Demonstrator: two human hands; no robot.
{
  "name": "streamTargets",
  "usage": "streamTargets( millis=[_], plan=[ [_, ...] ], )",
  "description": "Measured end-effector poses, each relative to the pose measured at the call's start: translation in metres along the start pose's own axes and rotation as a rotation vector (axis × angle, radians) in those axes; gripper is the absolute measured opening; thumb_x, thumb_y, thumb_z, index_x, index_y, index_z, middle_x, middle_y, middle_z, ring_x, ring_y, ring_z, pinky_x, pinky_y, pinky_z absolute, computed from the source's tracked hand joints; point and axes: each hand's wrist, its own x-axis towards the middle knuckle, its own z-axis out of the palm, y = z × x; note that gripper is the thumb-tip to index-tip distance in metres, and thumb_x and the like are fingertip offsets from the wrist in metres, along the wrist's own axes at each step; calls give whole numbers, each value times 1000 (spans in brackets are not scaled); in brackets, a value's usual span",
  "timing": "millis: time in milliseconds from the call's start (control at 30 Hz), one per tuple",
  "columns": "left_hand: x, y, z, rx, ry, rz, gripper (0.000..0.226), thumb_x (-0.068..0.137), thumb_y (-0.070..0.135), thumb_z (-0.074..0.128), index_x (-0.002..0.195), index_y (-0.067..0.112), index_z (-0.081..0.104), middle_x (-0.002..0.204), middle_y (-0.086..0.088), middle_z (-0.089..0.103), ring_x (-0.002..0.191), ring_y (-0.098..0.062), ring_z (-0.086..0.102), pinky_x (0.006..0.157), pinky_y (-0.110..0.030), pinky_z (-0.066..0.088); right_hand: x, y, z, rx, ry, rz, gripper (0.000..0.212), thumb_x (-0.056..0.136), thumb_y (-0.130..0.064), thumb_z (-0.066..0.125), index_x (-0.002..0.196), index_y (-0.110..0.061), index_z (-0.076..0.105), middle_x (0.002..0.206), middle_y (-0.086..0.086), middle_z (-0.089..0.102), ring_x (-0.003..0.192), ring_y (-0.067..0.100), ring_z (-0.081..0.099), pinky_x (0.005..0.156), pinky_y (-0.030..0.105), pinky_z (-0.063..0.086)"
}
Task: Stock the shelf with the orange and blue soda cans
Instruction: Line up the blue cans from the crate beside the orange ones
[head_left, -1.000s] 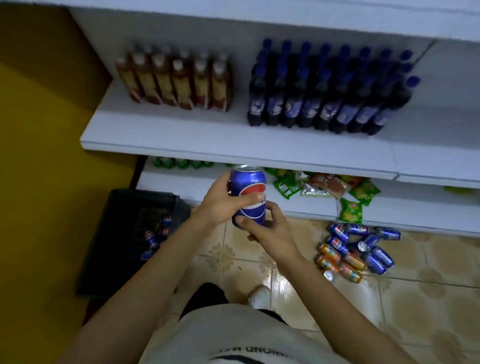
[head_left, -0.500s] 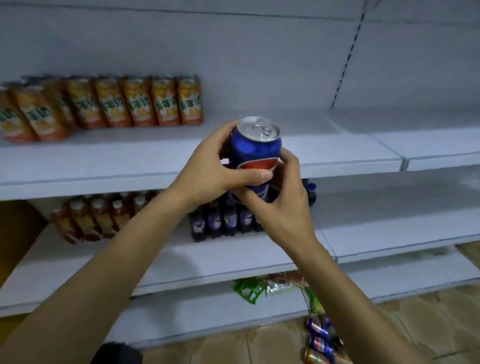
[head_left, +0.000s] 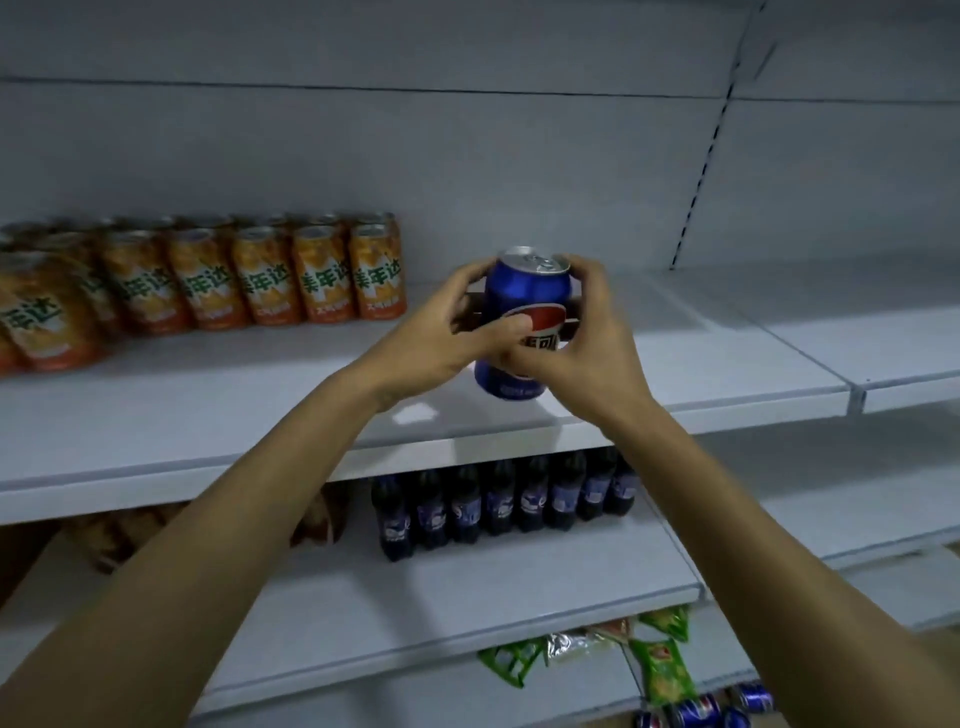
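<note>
My left hand (head_left: 434, 340) and right hand (head_left: 589, 364) grip the blue can (head_left: 525, 299) over the shelf (head_left: 208, 415); next, I reckon, set it upright right of the orange cans (head_left: 322, 275).

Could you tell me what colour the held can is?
The can is blue with a red and white emblem; head view.

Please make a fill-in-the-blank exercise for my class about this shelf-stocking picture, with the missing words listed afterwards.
1. The left hand and the right hand grip one ____ soda can.
2. The orange cans stand on the ____ side of the held can.
3. The dark bottles stand on the shelf ____ the orange cans.
Missing words: blue; left; below.
</note>
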Motion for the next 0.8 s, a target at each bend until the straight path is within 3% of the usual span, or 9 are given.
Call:
streamTargets(
  millis=[67,133,267,400,600,700,800],
  plan=[
    [5,-20,-3,108,-27,-80,107,63,43,83,148,30,19,134,11,48,118,2,50,91,-13,45,22,12,-2,35,-1,58,86,63,-19,86,131,-25,34,112,-8,54,97,12,60,77,17,52],
    [18,-35,7,309,-1,-107,111,59,38,86,148,27,20,135,9,47,120,-5,49,95,-22,44,45,23,1,63,-10,99,85,63,-17,86,129,-24,33,115,-4,55,100,17,60,83,28,55],
    [77,-50,28,433,341,-152,74,64,39,83,125,17,47,110,0,65,96,-19,62,78,-30,51,91,39,13,44,-101,118,71,70,-21,81,125,-17,36,109,2,58,95,21,61,80,32,55],
    [127,-63,24,386,403,-198,55,65,37,83,109,22,54,94,6,65,85,-15,63,65,-23,47,145,63,4,54,-196,166,63,71,-22,81,121,-18,42,92,-11,54,92,18,61,80,36,56],
    [193,-85,14,364,502,-196,45,66,29,83,104,14,63,87,5,65,82,-16,66,54,-11,39,230,104,15,60,-318,220,72,68,-23,85,127,-17,43,125,9,56,109,30,60,83,46,57],
    [213,-94,8,372,595,-264,56,68,29,82,114,13,56,94,6,59,86,-13,59,58,-16,36,255,120,30,64,-337,225,80,69,-18,84,133,-9,37,131,14,52,115,32,56,91,47,52],
    [226,-103,3,356,678,-326,65,69,28,82,121,8,49,110,-3,61,99,-20,59,71,-25,38,268,129,46,39,-326,190,77,69,-19,85,130,-5,39,128,12,54,115,28,55,88,34,49]
  ],
)
